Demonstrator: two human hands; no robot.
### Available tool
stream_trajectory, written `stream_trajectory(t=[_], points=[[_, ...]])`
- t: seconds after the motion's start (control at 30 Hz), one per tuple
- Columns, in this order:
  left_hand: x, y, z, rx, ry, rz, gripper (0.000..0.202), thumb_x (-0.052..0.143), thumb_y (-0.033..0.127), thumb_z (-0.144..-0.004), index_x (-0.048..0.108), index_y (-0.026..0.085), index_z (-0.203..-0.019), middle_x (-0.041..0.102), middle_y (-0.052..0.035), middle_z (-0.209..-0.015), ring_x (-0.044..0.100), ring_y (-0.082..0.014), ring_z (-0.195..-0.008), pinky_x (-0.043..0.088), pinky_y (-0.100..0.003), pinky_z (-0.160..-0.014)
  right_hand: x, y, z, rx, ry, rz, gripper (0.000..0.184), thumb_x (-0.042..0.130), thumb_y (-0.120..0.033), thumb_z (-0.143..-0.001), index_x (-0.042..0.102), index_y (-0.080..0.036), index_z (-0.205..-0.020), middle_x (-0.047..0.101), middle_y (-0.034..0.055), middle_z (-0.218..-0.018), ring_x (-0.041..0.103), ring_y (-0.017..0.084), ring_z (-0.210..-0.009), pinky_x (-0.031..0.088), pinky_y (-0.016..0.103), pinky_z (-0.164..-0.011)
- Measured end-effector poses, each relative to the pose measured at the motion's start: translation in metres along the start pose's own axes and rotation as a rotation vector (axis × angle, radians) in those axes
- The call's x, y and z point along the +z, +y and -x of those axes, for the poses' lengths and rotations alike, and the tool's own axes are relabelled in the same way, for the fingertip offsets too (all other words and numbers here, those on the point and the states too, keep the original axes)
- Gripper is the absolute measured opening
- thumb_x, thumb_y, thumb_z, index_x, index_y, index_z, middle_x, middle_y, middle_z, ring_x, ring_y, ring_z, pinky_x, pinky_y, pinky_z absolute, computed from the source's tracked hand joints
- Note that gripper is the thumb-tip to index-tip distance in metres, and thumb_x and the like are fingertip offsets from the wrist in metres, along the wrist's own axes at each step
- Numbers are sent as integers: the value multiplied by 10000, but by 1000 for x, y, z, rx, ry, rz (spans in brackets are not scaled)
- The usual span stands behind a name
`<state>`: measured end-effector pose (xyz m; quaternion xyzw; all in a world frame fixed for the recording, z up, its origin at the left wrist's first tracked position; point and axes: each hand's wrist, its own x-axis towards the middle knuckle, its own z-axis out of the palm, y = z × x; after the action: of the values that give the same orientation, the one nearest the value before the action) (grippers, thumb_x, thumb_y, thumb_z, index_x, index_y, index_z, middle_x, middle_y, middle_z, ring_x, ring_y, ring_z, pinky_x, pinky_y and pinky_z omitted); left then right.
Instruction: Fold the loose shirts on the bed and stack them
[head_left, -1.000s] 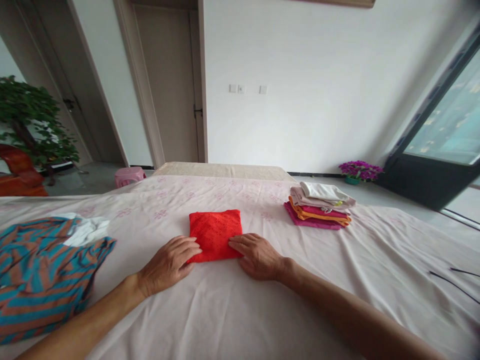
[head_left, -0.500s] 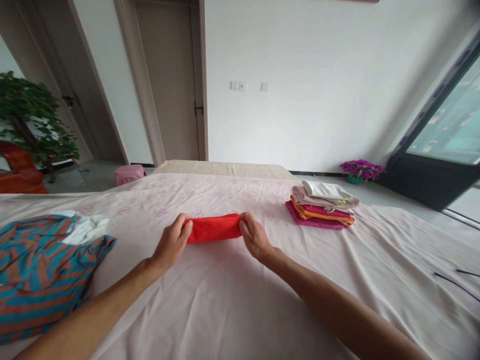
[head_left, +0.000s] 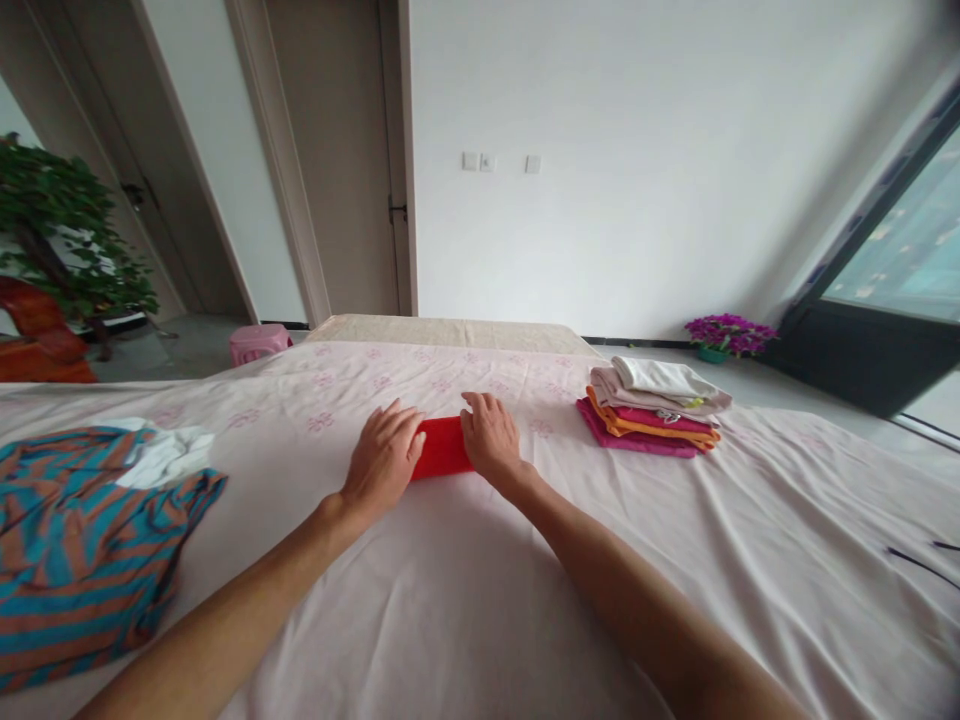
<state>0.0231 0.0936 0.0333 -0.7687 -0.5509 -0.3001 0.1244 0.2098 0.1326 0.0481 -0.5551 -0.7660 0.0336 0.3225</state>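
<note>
A folded red cloth (head_left: 441, 447) lies in a narrow block on the pale pink bed sheet (head_left: 420, 600). My left hand (head_left: 384, 450) rests on its left end, fingers stretched forward and a little apart. On the right end sits my right hand (head_left: 491, 432), also with fingers extended and laid over the cloth. Both palms face down, and they hide the two ends of the cloth; its middle shows between them.
To the right stands a stack of folded clothes (head_left: 651, 420), white on top, with pink, orange and magenta below. A crumpled striped garment (head_left: 90, 540) in blue and brown lies at the left. Beyond the bed are a pink stool (head_left: 259, 343) and purple flowers (head_left: 729, 334).
My hands have let go of their pinch on the cloth's ends and moved inward onto its top, fingers now extended. The cloth has come down flat on the sheet.
</note>
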Motion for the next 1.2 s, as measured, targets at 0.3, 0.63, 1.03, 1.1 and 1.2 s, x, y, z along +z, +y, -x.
stream_trajectory(t=[0.3, 0.63, 1.03, 1.1, 1.2], points=[[45, -28, 14, -87, -230, -32, 486, 317, 353, -1001, 509, 176, -1411, 521, -102, -1471, 383, -283, -1421, 312, -478, -1151, 29, 14, 20, -277, -312, 141, 553, 313, -445, -1031, 390, -168, -1503, 363, 108, -1566, 261, 252, -1474, 193, 441, -1198], [32, -36, 21, -446, -196, -140, 464, 365, 421, -976, 590, 129, -1258, 628, -181, -1309, 536, -311, -1257, 378, -476, -1044, 18, 6, 7, -209, -370, 115, 445, 248, -383, -1052, 571, -249, -1327, 566, 57, -1414, 369, 196, -1416, 220, 446, -1170], [23, -34, 21, -443, -134, 7, 385, 397, 453, -946, 578, 149, -1097, 724, -174, -1031, 654, -328, -1046, 377, -518, -1021, 17, -14, -40, -290, -533, 16, 446, 422, -545, -971, 648, -269, -1239, 687, 66, -1232, 622, 231, -1132, 421, 359, -990], [21, -33, 21, -516, -117, 140, 377, 441, 479, -919, 556, 180, -1118, 728, -142, -994, 677, -310, -980, 460, -456, -924, 15, -18, -46, -316, -634, 0, 437, 426, -560, -957, 693, -269, -1145, 717, 63, -1149, 653, 241, -1044, 466, 342, -890], [22, -34, 20, -568, -16, 420, 365, 540, 488, -852, 532, 228, -1107, 705, -87, -1029, 679, -265, -948, 515, -361, -805, 10, -20, -53, -287, -682, -9, 418, 509, -575, -899, 714, -267, -1095, 725, 62, -1103, 656, 258, -995, 474, 341, -834]])
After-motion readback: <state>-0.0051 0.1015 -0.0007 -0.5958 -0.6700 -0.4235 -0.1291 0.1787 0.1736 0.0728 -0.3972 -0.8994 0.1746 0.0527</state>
